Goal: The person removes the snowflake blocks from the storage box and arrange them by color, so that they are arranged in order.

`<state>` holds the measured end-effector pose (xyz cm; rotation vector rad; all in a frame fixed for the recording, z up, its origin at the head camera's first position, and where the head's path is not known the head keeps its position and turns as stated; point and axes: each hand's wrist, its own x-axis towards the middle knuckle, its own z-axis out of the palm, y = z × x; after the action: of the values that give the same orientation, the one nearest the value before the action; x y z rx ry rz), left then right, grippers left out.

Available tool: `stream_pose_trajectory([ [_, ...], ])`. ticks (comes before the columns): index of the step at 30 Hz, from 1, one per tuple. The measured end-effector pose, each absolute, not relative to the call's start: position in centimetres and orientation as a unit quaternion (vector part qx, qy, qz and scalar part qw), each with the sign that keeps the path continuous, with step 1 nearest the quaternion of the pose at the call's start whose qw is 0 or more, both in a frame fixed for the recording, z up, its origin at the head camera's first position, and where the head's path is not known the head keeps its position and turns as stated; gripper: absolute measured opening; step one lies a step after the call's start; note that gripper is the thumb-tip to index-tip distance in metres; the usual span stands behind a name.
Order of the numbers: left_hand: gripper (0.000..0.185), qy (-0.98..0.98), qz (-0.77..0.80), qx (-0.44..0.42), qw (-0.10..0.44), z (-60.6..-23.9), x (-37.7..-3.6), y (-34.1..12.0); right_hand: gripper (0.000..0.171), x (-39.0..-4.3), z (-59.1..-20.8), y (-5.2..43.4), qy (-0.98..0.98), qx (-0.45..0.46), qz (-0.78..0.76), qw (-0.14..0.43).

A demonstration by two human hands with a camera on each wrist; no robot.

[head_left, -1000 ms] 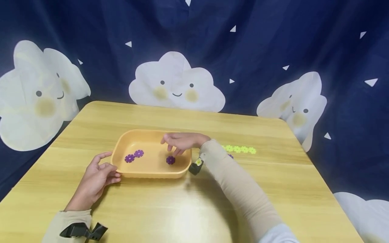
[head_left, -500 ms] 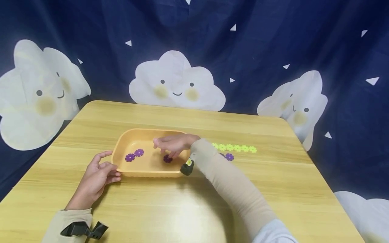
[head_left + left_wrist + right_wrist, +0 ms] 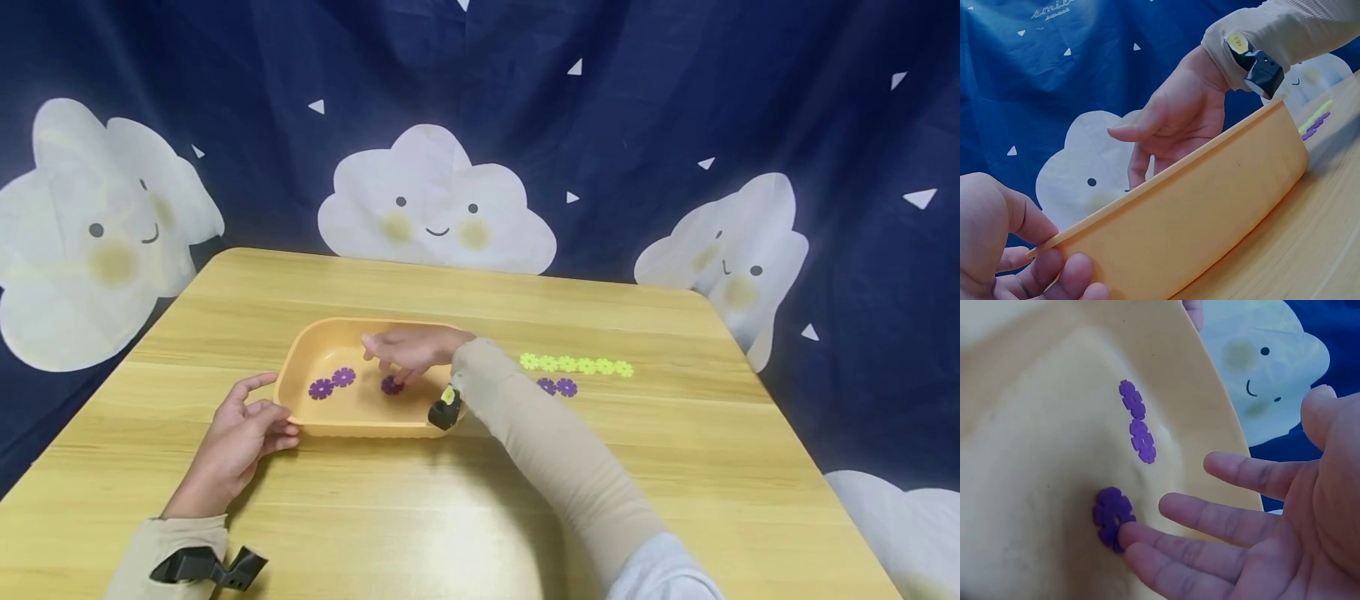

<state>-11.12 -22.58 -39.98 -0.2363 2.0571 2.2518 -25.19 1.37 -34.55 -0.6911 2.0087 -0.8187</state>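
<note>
My left hand (image 3: 232, 446) grips the near left corner of an orange-yellow plastic tray (image 3: 352, 413), thumb on the rim and fingers against the outer wall. Inside the tray, my right hand (image 3: 417, 347) reaches down with its fingers spread and fairly straight. In the right wrist view, a fingertip touches the edge of a single purple snowflake disc (image 3: 1109, 515), which lies on the tray floor. Two more purple snowflake discs (image 3: 1137, 422) lie end to end beyond it, near the tray's left side. The left wrist view shows the tray wall (image 3: 1210, 206) hiding the right fingertips.
To the tray's right, a row of several lime-yellow snowflake discs (image 3: 576, 365) lies on the wooden table (image 3: 675, 467). Two purple snowflake discs (image 3: 557, 387) lie just in front of that row. A dark blue curtain with clouds (image 3: 435, 208) hangs behind the table.
My right hand has moved left within the tray, and the single purple snowflake disc has slid left with it. The left hand and tray stay in place.
</note>
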Motion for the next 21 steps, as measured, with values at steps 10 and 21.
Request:
stream_pose_trajectory([
  [10, 0.048, 0.678, 0.73, -0.076, 0.035, -39.9, -11.1, -22.5, 0.044, -26.1, -35.2, 1.0, 0.801, -0.336, -0.309, 0.388],
  [21, 0.051, 0.684, 0.724, -0.08, 0.038, -39.7, -11.0, -22.5, 0.04, -27.7, -36.1, 1.1, 0.833, -0.374, -0.227, 0.338],
])
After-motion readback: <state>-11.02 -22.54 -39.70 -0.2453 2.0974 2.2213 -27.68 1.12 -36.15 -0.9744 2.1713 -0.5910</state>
